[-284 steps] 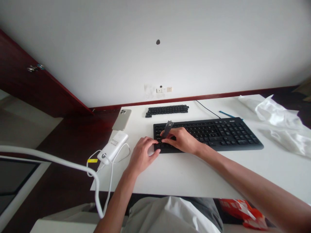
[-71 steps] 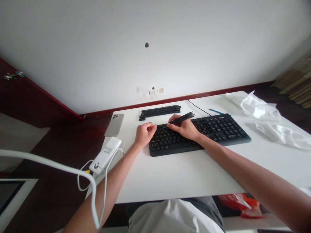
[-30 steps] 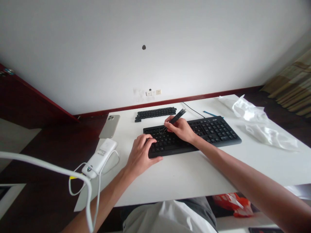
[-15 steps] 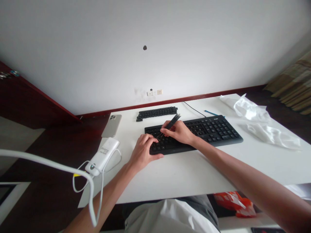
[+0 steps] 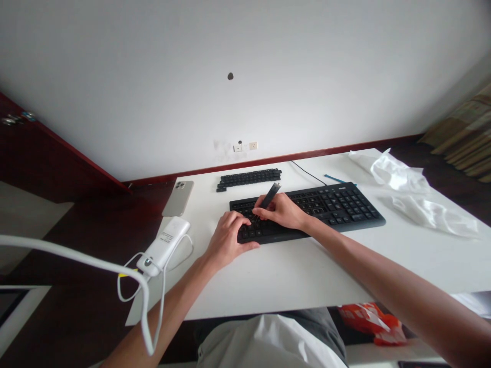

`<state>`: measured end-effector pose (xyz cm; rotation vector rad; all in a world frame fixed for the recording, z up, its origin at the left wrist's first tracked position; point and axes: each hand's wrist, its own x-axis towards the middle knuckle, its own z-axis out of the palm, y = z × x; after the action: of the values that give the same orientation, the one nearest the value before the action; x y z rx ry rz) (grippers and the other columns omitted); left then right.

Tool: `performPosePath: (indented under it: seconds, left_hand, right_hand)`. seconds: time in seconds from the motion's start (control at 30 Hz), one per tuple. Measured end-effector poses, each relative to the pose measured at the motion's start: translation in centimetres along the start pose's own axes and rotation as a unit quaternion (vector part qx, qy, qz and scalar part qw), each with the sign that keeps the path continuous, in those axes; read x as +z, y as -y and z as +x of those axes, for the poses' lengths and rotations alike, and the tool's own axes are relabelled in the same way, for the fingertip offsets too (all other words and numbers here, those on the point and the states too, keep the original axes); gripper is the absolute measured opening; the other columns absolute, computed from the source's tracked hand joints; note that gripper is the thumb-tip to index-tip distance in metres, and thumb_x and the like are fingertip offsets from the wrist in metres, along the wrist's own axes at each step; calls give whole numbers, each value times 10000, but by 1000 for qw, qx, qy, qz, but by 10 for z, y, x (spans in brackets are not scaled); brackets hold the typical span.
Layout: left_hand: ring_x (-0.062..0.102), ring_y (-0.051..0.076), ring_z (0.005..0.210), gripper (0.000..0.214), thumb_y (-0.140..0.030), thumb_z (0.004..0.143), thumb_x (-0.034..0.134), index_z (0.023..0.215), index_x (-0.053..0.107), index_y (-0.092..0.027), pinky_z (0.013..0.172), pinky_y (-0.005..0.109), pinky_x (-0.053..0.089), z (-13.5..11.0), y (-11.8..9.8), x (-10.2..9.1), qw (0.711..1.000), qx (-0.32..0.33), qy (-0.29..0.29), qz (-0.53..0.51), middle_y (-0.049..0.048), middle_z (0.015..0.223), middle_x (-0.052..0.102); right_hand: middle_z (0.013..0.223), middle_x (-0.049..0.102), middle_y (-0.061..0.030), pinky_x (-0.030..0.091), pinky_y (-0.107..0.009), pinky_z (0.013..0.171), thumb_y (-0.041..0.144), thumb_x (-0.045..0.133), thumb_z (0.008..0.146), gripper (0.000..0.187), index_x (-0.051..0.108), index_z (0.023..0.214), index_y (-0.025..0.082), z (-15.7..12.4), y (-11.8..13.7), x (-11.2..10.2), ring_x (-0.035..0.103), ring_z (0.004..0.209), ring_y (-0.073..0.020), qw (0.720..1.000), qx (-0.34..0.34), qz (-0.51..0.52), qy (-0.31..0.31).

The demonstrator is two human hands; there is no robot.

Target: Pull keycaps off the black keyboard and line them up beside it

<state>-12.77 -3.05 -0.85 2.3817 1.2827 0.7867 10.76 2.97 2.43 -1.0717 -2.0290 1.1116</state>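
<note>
A black keyboard [image 5: 330,207] lies on the white table [image 5: 291,271]. My right hand [image 5: 282,212] is closed round a dark keycap-puller tool [image 5: 269,194], whose tip points down at the keys on the keyboard's left part. My left hand [image 5: 228,240] rests on the keyboard's left end, its fingers spread over the keys and the thumb on the front edge. A row of loose black keycaps [image 5: 249,178] lies behind the keyboard.
A phone [image 5: 178,198] lies face down at the table's far left. A white power bank [image 5: 164,245] with a white cable [image 5: 126,271] sits near the left edge. Crumpled white plastic [image 5: 414,194] and a blue pen [image 5: 337,179] are at the right.
My right hand has lowered the tool from a raised slant onto the left keys. My left hand, a raised fist earlier, now lies on the keyboard's left end.
</note>
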Motion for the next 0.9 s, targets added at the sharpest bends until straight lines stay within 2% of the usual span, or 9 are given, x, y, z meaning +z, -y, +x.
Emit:
performPosePath:
  seconds: [0.27,0.43,0.53,0.67,0.83,0.9]
  left_hand:
    - [567,293,1104,512,-409,735,915,1132,635,-247,979,472,509,1,-4,-2,1000,-17,1,-9,67,1133,631]
    - [568,302,1129,594,-351,709,934,1223,650,-263,1018,493,505,0,-6,-1,1000,-17,-3,-3,70,1163,630]
    - [567,301,1119,517,-373,705,938,1140,689,-246,1011,495,509,0,-4,0,1000,-11,-4,1,78,1162,634]
    - [584,275,1077,312,-361,851,828,1110,703,-239,983,469,516,2,-3,1,1000,-4,-22,-7,71,1090,655]
    - [591,257,994,129,-288,912,750,1018,712,-225,923,442,511,7,-5,5,999,-15,-45,9,56,992,673]
    - [586,247,955,94,-296,937,716,982,714,-213,896,433,507,9,-6,6,999,-15,-49,16,53,950,672]
  right_hand:
    - [651,711,-12,496,-269,560,491,715,911,311,692,820,195,-1,-1,0,657,599,-168,999,-19,36,24]
    - [635,658,8,389,-264,513,509,739,884,342,666,750,203,-4,11,2,557,577,-141,997,-52,-50,15]
    - [593,610,26,351,-270,514,470,756,873,330,640,716,203,-6,19,5,485,540,-119,993,-56,-100,6]
    - [579,603,23,370,-273,529,512,750,877,374,626,707,203,-4,20,9,483,528,-119,994,-55,-95,-6]
    - [700,700,1,435,-272,583,503,720,913,297,743,991,218,-3,17,11,580,590,-147,994,-64,-92,1]
    - [682,693,2,428,-269,581,489,690,946,280,764,957,219,-3,18,10,562,577,-140,992,-76,-101,27]
